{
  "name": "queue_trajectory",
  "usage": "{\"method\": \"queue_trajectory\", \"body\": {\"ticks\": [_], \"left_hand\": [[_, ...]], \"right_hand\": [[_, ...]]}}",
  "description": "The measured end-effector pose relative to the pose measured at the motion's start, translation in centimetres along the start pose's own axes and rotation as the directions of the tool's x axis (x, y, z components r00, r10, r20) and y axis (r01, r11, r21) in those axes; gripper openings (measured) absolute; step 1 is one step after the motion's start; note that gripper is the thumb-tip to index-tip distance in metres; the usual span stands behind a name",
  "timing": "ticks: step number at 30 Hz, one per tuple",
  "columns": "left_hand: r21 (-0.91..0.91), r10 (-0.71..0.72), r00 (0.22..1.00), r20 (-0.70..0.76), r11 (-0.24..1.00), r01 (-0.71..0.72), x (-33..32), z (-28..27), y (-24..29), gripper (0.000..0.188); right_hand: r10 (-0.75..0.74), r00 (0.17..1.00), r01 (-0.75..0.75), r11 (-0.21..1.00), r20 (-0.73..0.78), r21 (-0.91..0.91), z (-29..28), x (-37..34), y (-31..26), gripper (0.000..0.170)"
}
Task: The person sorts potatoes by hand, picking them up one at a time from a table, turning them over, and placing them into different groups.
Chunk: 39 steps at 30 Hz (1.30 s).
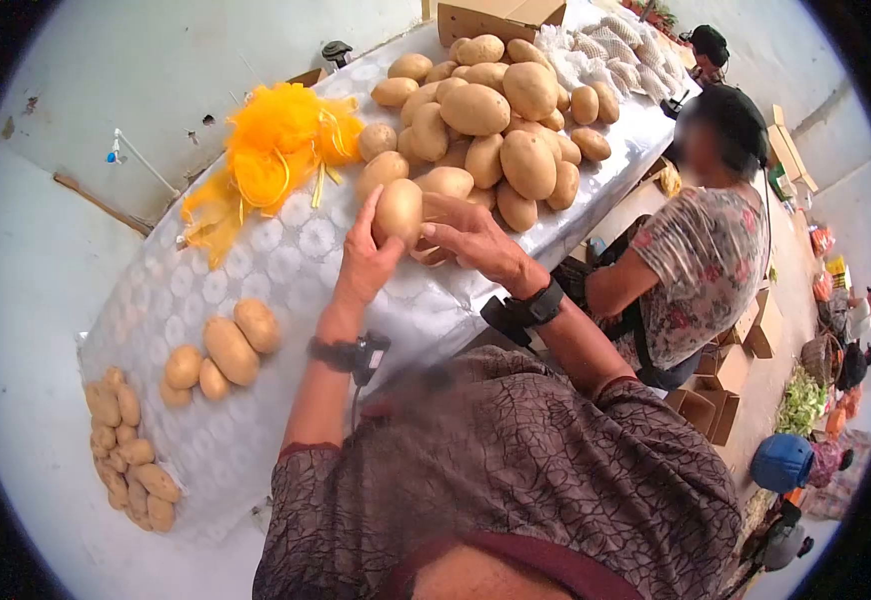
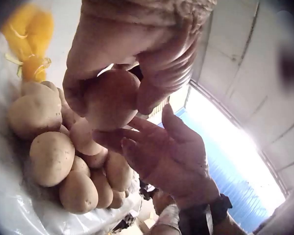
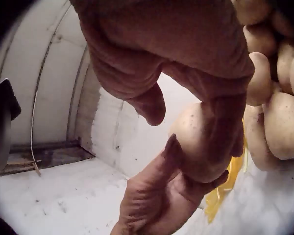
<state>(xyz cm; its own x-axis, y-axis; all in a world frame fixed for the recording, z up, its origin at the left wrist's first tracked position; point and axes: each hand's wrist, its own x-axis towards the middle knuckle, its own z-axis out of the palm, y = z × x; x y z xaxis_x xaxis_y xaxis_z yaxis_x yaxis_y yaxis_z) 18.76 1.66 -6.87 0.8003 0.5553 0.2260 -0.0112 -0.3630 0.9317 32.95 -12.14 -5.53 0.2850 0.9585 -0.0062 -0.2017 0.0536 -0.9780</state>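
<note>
My left hand point(image 1: 366, 258) grips a smooth, pale brown potato point(image 1: 399, 212) over the table. In the left wrist view, its thumb and fingers pinch the potato point(image 2: 112, 102) from both sides. My right hand point(image 1: 478, 240) is beside the same potato, its fingers extended along the far side. From the right wrist, those fingers lie over the potato point(image 3: 198, 142) while the right thumb stands apart from it. A large heap of potatoes point(image 1: 476, 110) lies just beyond both hands.
Orange mesh bags point(image 1: 281, 140) lie left of the heap. Two smaller groups of potatoes, a near one point(image 1: 231, 350) and a far-left one point(image 1: 121, 450), rest on the patterned table cover point(image 1: 286, 250). White netting point(image 1: 616, 55) and a cardboard box point(image 1: 501, 15) are behind. A person point(image 1: 701, 260) sits at right.
</note>
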Motion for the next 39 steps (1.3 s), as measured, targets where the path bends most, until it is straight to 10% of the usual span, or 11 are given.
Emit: {"method": "queue_trajectory", "body": {"ticks": [5,15,23,39], "left_hand": [[-0.063,0.020,0.994,-0.110,0.998,-0.027,4.1,0.1,-1.5,0.059],[0.477,0.249,0.961,-0.123,0.864,-0.163,6.4,3.2,-5.8,0.070],[0.370,0.119,0.990,-0.079,0.926,-0.081,4.7,2.8,-5.7,0.074],[0.495,0.030,0.898,-0.440,0.842,0.214,-15.4,-5.7,-5.1,0.051]], "right_hand": [[-0.103,0.994,0.102,0.995,-0.046,-0.016,-0.1,1.4,-0.2,0.062],[0.045,0.998,-0.044,0.999,-0.046,0.030,-1.6,-1.2,0.4,0.051],[0.143,0.988,-0.145,0.989,-0.052,-0.024,-1.3,-2.3,1.2,0.051],[0.269,0.948,-0.248,0.959,0.167,-0.137,5.8,-2.7,3.3,0.050]]}}
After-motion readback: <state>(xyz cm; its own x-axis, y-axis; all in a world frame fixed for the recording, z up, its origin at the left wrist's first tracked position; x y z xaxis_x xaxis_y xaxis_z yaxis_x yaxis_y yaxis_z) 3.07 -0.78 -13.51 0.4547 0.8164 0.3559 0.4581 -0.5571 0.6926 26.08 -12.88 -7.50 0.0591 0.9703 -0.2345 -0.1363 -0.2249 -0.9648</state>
